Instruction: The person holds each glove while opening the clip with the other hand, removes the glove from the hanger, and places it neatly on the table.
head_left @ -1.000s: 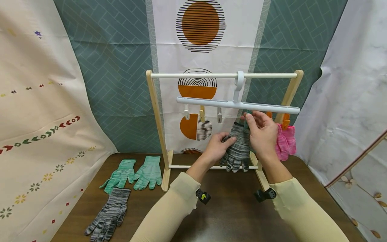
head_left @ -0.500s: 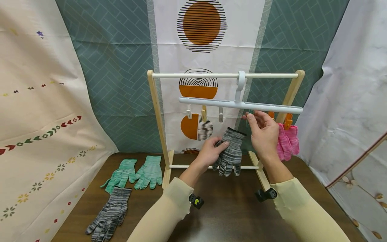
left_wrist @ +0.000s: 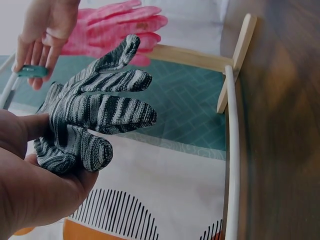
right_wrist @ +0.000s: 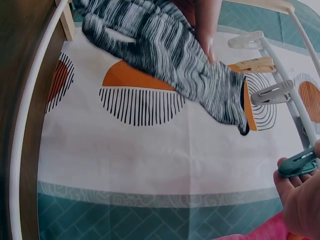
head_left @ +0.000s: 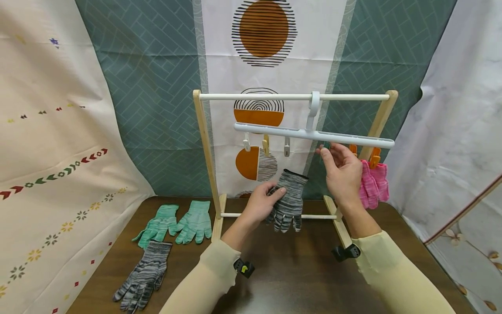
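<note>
My left hand (head_left: 259, 203) pinches a black-and-grey striped knit glove (head_left: 291, 196) between thumb and fingers, its cuff up and its fingers hanging down. The right hand (head_left: 343, 172) is raised under the white hanger bar (head_left: 274, 130), pinching a dark green clothespin (right_wrist: 299, 163) that hangs from it. A gap separates the glove's cuff from that clothespin. Other clothespins hang along the bar: a white one (head_left: 246, 143), a cream one (head_left: 266, 145) and a grey one (head_left: 287, 147). Pink gloves (head_left: 374, 185) hang from orange clothespins (head_left: 375, 158) at the right end.
The hanger hooks over the top rod (head_left: 255, 97) of a wooden stand. On the brown table's left side lie two green gloves (head_left: 195, 221) and another striped glove (head_left: 144, 274). Patterned cloths (head_left: 149, 87) surround the table.
The left hand has drawn the striped glove left and slightly down, away from the green clothespin. The right hand has stayed at that clothespin.
</note>
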Tool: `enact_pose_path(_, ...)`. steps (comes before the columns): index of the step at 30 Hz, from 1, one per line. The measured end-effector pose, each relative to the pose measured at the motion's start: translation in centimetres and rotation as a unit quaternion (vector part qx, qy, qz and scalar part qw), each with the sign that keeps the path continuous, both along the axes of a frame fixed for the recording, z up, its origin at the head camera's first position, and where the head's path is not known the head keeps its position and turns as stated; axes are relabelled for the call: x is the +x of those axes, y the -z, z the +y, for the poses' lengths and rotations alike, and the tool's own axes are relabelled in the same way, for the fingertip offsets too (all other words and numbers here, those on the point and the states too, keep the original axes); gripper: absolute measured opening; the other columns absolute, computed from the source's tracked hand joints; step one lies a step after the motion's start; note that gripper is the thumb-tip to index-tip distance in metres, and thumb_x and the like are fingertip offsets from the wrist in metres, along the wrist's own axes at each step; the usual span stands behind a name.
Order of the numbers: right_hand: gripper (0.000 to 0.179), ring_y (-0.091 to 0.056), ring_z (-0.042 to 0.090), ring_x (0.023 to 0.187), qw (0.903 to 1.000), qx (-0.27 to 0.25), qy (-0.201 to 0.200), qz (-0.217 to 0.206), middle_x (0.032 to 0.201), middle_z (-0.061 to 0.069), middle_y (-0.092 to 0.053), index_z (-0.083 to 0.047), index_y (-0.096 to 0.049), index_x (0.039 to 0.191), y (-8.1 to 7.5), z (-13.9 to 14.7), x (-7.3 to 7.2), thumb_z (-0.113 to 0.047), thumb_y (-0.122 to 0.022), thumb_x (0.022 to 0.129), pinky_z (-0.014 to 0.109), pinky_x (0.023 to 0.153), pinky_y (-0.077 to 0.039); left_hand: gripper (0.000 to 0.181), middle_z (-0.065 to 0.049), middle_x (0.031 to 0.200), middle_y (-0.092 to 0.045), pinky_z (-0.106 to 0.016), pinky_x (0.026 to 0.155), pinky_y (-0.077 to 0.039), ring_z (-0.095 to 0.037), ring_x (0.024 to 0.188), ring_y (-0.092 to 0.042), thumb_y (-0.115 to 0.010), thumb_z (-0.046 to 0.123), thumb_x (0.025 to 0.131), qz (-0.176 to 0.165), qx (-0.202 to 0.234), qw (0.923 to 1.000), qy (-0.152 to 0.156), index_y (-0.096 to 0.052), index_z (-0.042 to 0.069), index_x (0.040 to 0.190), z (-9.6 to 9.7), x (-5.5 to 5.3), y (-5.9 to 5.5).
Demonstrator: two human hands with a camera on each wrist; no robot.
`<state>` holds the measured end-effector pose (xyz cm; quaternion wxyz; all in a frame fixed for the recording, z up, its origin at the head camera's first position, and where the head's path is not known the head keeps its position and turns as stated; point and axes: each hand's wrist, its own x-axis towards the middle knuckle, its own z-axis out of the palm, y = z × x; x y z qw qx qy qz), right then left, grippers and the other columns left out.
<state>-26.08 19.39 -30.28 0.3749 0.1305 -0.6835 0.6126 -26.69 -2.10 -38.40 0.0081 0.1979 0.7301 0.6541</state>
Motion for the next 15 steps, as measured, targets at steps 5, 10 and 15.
enact_pose_path(5,0.035,-0.075,0.008,0.100,1.0000,0.007,-0.004,0.002,0.116,0.021,-0.075,0.006,-0.068,0.131,0.1,0.1,0.0,-0.014,-0.072,0.103,0.025,0.100,-0.054,0.028,-0.007,0.101,-0.071,-0.032,0.083,-0.054,-0.016,0.088,-0.065,-0.065,0.024,0.108,-0.006,0.008,0.9999,-0.003,-0.071,0.002,0.124,-0.8,0.4,0.1)
enact_pose_path(10,0.035,-0.075,0.008,0.101,0.9998,0.001,-0.017,0.006,0.120,0.024,-0.074,0.008,-0.066,0.132,0.2,0.1,-0.2,-0.010,-0.071,0.103,0.024,0.098,-0.054,0.027,-0.007,0.099,-0.071,-0.032,0.081,-0.054,-0.017,0.087,-0.066,-0.064,0.024,0.109,-0.012,0.014,0.9998,-0.007,-0.071,0.002,0.123,-1.7,0.8,0.3)
enact_pose_path(15,0.035,-0.075,0.009,0.102,0.9996,-0.007,-0.027,0.002,0.122,0.027,-0.072,0.010,-0.065,0.133,0.3,0.3,-0.3,-0.008,-0.070,0.104,0.024,0.098,-0.054,0.028,-0.008,0.100,-0.071,-0.032,0.078,-0.056,-0.018,0.086,-0.066,-0.064,0.024,0.109,-0.014,0.023,0.9995,-0.013,-0.071,0.001,0.123,-2.5,1.2,0.5)
